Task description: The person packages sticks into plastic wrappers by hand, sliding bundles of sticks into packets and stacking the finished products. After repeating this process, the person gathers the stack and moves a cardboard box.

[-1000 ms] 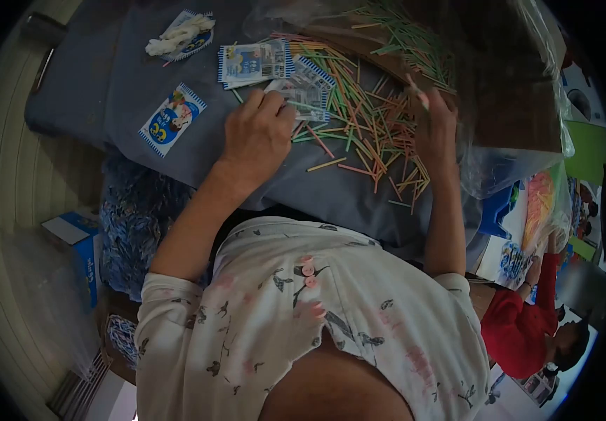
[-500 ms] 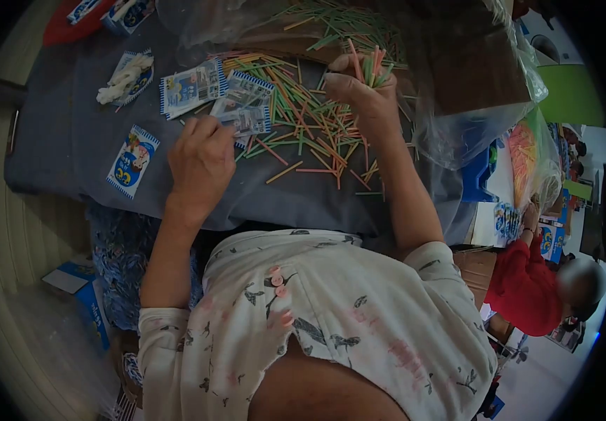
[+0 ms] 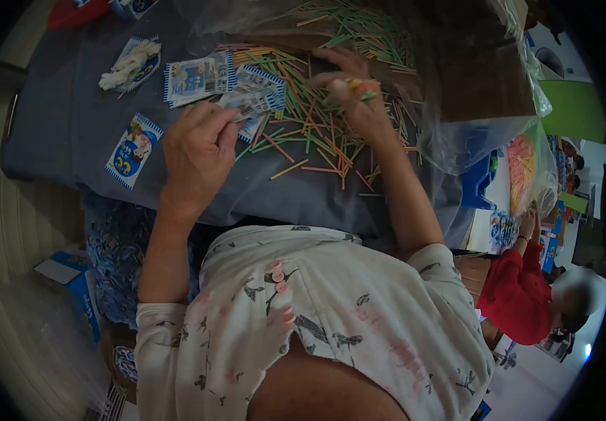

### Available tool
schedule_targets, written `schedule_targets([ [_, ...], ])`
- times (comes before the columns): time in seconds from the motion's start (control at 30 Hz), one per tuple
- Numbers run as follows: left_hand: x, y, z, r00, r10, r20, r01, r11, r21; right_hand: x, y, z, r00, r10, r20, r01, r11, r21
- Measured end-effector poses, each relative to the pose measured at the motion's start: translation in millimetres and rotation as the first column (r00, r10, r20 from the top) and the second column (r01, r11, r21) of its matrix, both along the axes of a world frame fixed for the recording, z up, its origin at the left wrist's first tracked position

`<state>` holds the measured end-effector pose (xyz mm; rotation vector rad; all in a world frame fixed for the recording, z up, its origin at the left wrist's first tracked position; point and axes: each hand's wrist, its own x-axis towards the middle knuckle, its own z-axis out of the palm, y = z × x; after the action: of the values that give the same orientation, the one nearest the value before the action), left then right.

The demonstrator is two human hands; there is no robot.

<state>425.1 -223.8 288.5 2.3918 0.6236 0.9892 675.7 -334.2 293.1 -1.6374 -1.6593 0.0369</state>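
My left hand (image 3: 199, 151) is closed in a pinch at the edge of a clear, blue-edged packet (image 3: 264, 88), which lies on the grey cloth (image 3: 247, 193). Beside it is a stack of similar packets (image 3: 194, 78). Over a spread of thin pink, green, orange and yellow sticks (image 3: 310, 130), my right hand (image 3: 360, 105) holds a small bundle of the same sticks (image 3: 363, 89) in its palm. Its fingers are partly stretched out and blurred by motion.
At the left lie a blue-and-white packet (image 3: 133, 151) and another packet under a crumpled white item (image 3: 131, 67). A brown box (image 3: 482, 77) in clear plastic stands at the right. Beyond it, a person in a red top (image 3: 517, 295) reaches toward small packets (image 3: 502, 228).
My right hand has turned, and its stick bundle now points sideways rather than up. My left hand has moved slightly, with its fingertips now on the packet's edge. The view has shifted a little.
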Motion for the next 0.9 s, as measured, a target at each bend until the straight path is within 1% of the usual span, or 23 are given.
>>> schedule_targets([
  [0.03,1,-2,0,0.998,-0.027,0.054,0.032,0.996,-0.079,-5,0,8,0.92,0.004,-0.391,0.015,0.999,0.044],
  [0.07,4,-3,1,0.992,-0.054,0.113,0.071,0.986,-0.154,-9,-1,15,0.762,-0.01,-0.648,0.098,0.99,0.101],
  [0.1,8,-4,0,0.992,-0.056,0.111,0.073,0.986,-0.152,-7,-1,18,0.76,-0.01,-0.649,0.1,0.99,0.102],
  [0.13,13,-6,-1,0.986,-0.07,0.15,0.097,0.977,-0.187,-5,-3,20,0.587,0.145,-0.797,0.065,0.972,0.226],
  [0.17,17,-7,-1,0.979,-0.08,0.19,0.122,0.968,-0.221,-2,-4,22,0.376,0.304,-0.875,0.06,0.935,0.351],
  [0.2,22,-10,0,0.978,-0.084,0.191,0.125,0.968,-0.218,-4,-3,25,0.378,0.306,-0.874,0.062,0.933,0.354],
  [0.23,27,-13,2,0.97,-0.104,0.22,0.159,0.955,-0.251,-9,-1,28,0.263,0.458,-0.849,-0.041,0.885,0.464],
  [0.27,32,-15,4,0.96,-0.123,0.25,0.194,0.939,-0.282,-15,1,32,0.132,0.587,-0.799,-0.128,0.809,0.574],
  [0.3,35,-17,3,0.959,-0.126,0.252,0.197,0.939,-0.282,-26,2,38,0.135,0.587,-0.798,-0.127,0.809,0.574],
  [0.37,40,-19,1,0.952,-0.152,0.264,0.221,0.941,-0.257,-46,3,49,0.203,0.441,-0.874,0.079,0.883,0.463],
  [0.4,41,-20,1,0.954,-0.148,0.261,0.217,0.942,-0.258,-48,5,51,0.198,0.442,-0.875,0.077,0.883,0.464],
  [0.47,41,-23,1,0.944,-0.14,0.297,0.229,0.93,-0.288,-51,7,52,0.311,0.358,-0.88,0.113,0.906,0.408],
  [0.5,40,-23,2,0.946,-0.136,0.293,0.223,0.932,-0.287,-52,6,51,0.306,0.36,-0.881,0.11,0.906,0.409],
  [0.57,39,-23,4,0.956,-0.127,0.264,0.211,0.923,-0.321,-52,3,46,0.527,0.151,-0.836,0.107,0.964,0.242],
  [0.6,39,-23,5,0.957,-0.121,0.262,0.205,0.925,-0.32,-53,4,43,0.525,0.156,-0.837,0.102,0.965,0.243],
  [0.67,41,-24,6,0.962,-0.105,0.252,0.194,0.911,-0.363,-52,6,37,0.627,0.229,-0.745,0.047,0.943,0.33],
  [0.7,42,-24,4,0.962,-0.105,0.253,0.195,0.911,-0.363,-52,5,35,0.628,0.229,-0.744,0.047,0.943,0.33],
  [0.77,45,-24,0,0.945,-0.079,0.316,0.207,0.896,-0.394,-51,6,34,0.715,0.164,-0.68,0.107,0.935,0.338],
  [0.9,48,-25,-1,0.94,-0.07,0.333,0.215,0.881,-0.421,-51,8,32,0.703,0.214,-0.678,0.101,0.914,0.393],
])
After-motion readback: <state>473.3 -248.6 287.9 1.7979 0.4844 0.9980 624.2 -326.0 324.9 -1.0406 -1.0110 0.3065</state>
